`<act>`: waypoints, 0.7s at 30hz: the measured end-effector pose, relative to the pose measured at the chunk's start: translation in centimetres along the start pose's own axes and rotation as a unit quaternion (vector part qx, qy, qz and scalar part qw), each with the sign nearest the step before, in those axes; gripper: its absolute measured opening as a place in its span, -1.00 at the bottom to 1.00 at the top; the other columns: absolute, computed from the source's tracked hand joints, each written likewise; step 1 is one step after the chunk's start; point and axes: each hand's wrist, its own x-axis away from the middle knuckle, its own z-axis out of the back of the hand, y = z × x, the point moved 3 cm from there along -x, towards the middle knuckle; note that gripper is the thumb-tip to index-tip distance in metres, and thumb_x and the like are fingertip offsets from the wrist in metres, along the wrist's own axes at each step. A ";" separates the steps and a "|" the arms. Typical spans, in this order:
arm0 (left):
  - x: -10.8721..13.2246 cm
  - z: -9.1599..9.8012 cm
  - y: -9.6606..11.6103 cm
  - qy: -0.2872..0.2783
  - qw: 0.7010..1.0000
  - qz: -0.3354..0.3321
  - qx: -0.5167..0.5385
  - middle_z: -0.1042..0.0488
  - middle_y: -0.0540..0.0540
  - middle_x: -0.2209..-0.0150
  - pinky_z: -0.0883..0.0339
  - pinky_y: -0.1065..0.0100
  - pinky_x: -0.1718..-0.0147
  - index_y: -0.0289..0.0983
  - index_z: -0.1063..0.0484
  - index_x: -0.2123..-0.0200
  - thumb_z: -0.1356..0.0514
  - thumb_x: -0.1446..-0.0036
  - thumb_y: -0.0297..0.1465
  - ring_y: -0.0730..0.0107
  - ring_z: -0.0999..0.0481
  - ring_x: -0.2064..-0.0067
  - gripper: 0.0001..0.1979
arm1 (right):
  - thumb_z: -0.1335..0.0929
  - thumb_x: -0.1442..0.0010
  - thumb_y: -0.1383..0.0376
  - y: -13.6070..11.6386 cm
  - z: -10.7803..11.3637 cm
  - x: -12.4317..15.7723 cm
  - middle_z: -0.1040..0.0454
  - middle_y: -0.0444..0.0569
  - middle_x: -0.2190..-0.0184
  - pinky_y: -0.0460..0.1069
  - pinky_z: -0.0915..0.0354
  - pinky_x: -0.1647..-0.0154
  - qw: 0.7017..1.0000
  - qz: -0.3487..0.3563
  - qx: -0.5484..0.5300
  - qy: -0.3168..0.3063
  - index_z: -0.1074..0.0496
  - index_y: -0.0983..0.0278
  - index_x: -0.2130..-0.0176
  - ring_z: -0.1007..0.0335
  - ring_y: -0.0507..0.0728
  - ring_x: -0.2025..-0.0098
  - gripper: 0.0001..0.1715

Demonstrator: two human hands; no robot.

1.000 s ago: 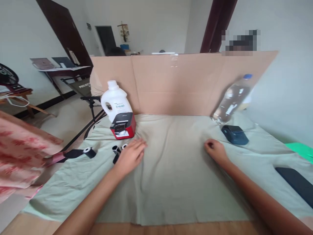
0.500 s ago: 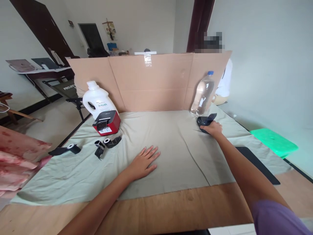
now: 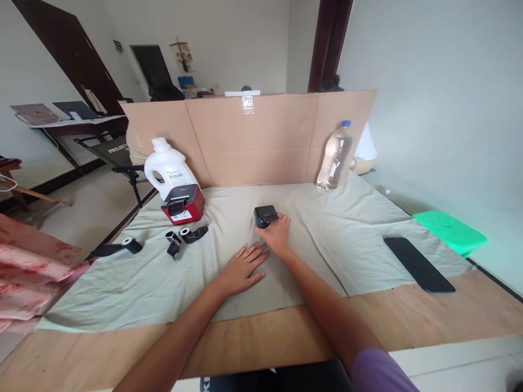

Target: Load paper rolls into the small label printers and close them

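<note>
Around the near right side of a small black device point(image 3: 265, 215), which sits on the cloth at mid-table, my right hand point(image 3: 278, 234) has its fingers closed. A dark strip sticks out of the device beside the fingers. My left hand point(image 3: 242, 272) lies flat on the cloth just nearer to me, fingers spread, holding nothing. To the left stands a red and black printer point(image 3: 183, 204), in front of a white jug point(image 3: 170, 169). Black rolls with white cores lie nearer: one roll point(image 3: 131, 245) at the far left, another roll point(image 3: 173, 239) and a third roll point(image 3: 186, 233) beside it.
A cardboard screen point(image 3: 253, 141) closes off the back of the cloth-covered table point(image 3: 343, 321). A clear bottle point(image 3: 335, 158) stands at the back right. A flat black slab point(image 3: 419, 264) lies at the right, and a green plastic item point(image 3: 449, 231) is beyond the table edge.
My right hand and the black device have moved left, from near the bottle to the middle of the cloth. My left hand still lies flat. The camera view has shifted slightly.
</note>
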 end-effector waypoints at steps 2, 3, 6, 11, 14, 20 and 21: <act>0.2 0.0 0.1 -0.001 1.000 -0.001 0.000 -0.03 -0.10 -0.44 0.19 -0.04 -0.40 -0.13 -0.01 -0.43 0.11 -0.39 -0.03 0.11 0.08 -0.47 -0.36 | -0.45 0.19 0.04 -0.7 -0.5 0.7 -0.37 0.27 0.07 0.18 -0.18 -0.03 1.000 -0.030 -0.006 0.005 -0.34 0.42 0.02 -0.21 0.40 -0.02 -0.19; 0.2 0.0 0.2 -0.002 1.000 -0.002 0.000 -0.03 -0.10 -0.44 0.19 -0.04 -0.40 -0.14 -0.01 -0.43 0.11 -0.39 -0.03 0.11 0.07 -0.47 -0.36 | -0.46 0.19 0.05 -0.8 -0.6 0.9 -0.37 0.27 0.08 0.18 -0.19 -0.04 0.999 -0.040 -0.007 0.009 -0.32 0.42 0.01 -0.21 0.40 -0.02 -0.19; 0.2 0.1 0.2 0.000 1.000 0.000 0.004 -0.03 -0.11 -0.44 0.18 -0.05 -0.40 -0.15 -0.02 -0.42 0.10 -0.38 -0.03 0.10 0.06 -0.46 -0.36 | -0.46 0.16 0.02 -0.7 -0.5 1.2 -0.37 0.26 0.09 0.20 -0.19 -0.05 0.999 -0.040 -0.007 0.010 -0.30 0.41 0.01 -0.21 0.40 -0.03 -0.19; 0.0 0.1 0.0 0.002 1.000 -0.002 0.008 -0.02 -0.11 -0.44 0.19 -0.04 -0.40 -0.12 -0.02 -0.42 0.09 -0.38 -0.04 0.10 0.07 -0.47 -0.37 | -0.46 0.10 -0.10 -0.2 0.1 1.3 -0.36 0.27 0.07 0.23 -0.22 -0.07 1.000 -0.016 0.004 -0.018 -0.31 0.40 -0.02 -0.27 0.42 -0.03 -0.13; 0.1 0.1 0.2 0.003 1.000 0.000 0.016 -0.03 -0.11 -0.44 0.18 -0.04 -0.40 -0.11 -0.02 -0.42 0.06 -0.38 -0.06 0.10 0.05 -0.46 -0.37 | -0.47 0.10 -0.15 0.4 0.3 1.4 -0.36 0.28 0.02 0.25 -0.23 -0.08 0.998 0.013 0.015 -0.053 -0.25 0.42 -0.13 -0.31 0.42 -0.04 0.02; -0.8 2.2 -1.0 0.021 0.990 0.033 0.139 -0.37 -0.13 -0.27 -0.16 0.07 -0.28 -0.11 -0.34 -0.26 -0.10 -0.29 -0.11 0.09 -0.36 -0.28 -0.48 | -0.49 0.07 -0.09 1.3 0.2 1.6 -0.38 0.35 -0.06 0.25 -0.22 -0.13 0.993 0.066 0.017 -0.095 -0.06 0.46 -0.33 -0.34 0.45 -0.10 0.22; -1.5 2.8 -2.0 0.037 0.980 0.062 0.186 -0.50 -0.13 -0.14 -0.31 0.14 -0.16 -0.13 -0.44 -0.16 -0.09 -0.30 -0.15 0.14 -0.50 -0.13 -0.57 | -0.49 0.06 -0.09 1.4 0.1 1.6 -0.39 0.36 -0.07 0.25 -0.22 -0.13 0.993 0.069 0.011 -0.099 -0.03 0.48 -0.34 -0.34 0.46 -0.10 0.25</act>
